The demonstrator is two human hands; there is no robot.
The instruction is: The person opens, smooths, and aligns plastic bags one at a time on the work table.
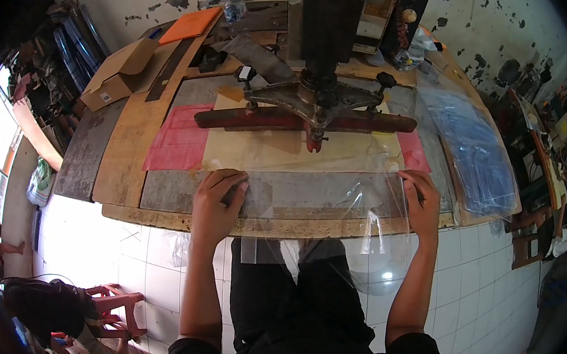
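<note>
Nearest to me are the black trousers (294,309), below the front edge of the table (167,216), with white floor tiles (148,274) to either side. The sheet (371,227) is between my two hands, over the table's front edge, its lower part hanging in front of the trousers and tiles. It is clear, thin and glossy, loosely curved, with bright streaks and soft creases on my right; I see the tabletop and floor through it. Its full outline is hard to make out.

My left hand (219,202) pinches the sheet's left side, thumb and fingertips brought together. My right hand (422,199) pinches its right side between thumb and forefinger, the other fingers bent.

Beyond my hands, a pale yellow layer (255,154) lies on the grey plate (171,192), with pink material (177,139) at both ends. Over these runs the press's long red bar (272,119), under a dark metal column (320,47). A stack of bluish clear plastic (479,161) lies to the right. Farther back are an open carton (119,73) and an orange folder (190,26) on the left, then a bottle (235,6) near the peeling wall (484,21).
</note>
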